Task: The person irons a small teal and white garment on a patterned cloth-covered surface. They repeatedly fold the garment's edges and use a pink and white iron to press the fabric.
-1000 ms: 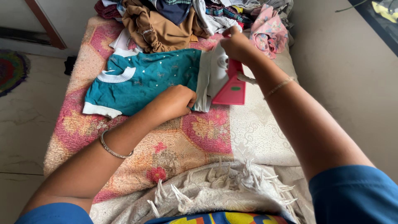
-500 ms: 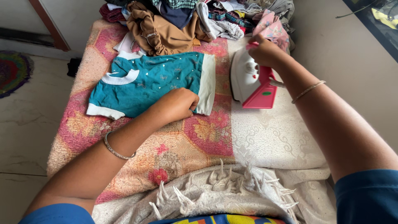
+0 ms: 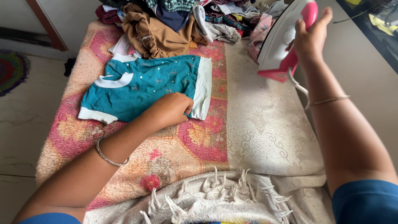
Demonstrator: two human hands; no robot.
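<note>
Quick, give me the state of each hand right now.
Left hand: closed, pinching the lower edge of the teal top against the blanket.
Right hand: closed around the handle of the pink and white iron, held up off the blanket.

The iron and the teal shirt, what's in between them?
In the head view, only bare blanket lies between the iron and the teal shirt.

Pale tiled floor point(image 3: 16, 124), round rug point(image 3: 10, 70)

The left hand point(image 3: 172, 108) lies knuckles up, fingers curled under, its arm stretched forward from the near left. The right hand point(image 3: 310, 39) is raised at far right, fingers clenched, forearm upright.
</note>
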